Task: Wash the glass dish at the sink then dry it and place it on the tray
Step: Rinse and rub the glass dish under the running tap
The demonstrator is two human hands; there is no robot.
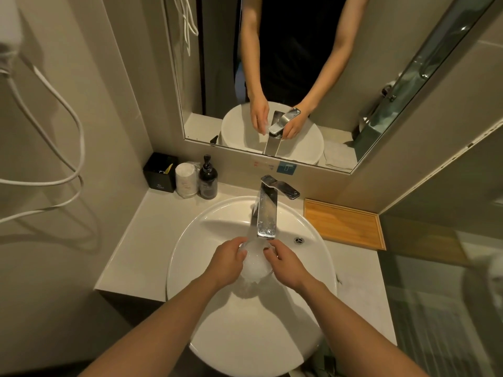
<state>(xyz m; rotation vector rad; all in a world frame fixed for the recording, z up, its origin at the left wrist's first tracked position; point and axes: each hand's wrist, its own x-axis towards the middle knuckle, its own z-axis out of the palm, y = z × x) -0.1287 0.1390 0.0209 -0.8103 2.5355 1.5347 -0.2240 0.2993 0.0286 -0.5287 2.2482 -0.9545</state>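
A clear glass dish (255,263) is held over the round white sink (190,240), just under the spout of the chrome faucet (267,213). Water splashes white inside the dish. My left hand (226,261) grips its left rim with the fingers curled over the edge. My right hand (285,263) holds the right rim, fingertips on the glass. Much of the dish is hidden by both hands and the foam of water. A shallow wooden tray (344,224) lies on the counter to the right of the sink, with nothing on it.
At the back left of the counter stand a black box (160,172), a wrapped white roll (186,180) and a dark pump bottle (208,180). A mirror (299,77) hangs above the faucet. White cables (68,148) dangle on the left wall. A folded white towel shows only in the mirror.
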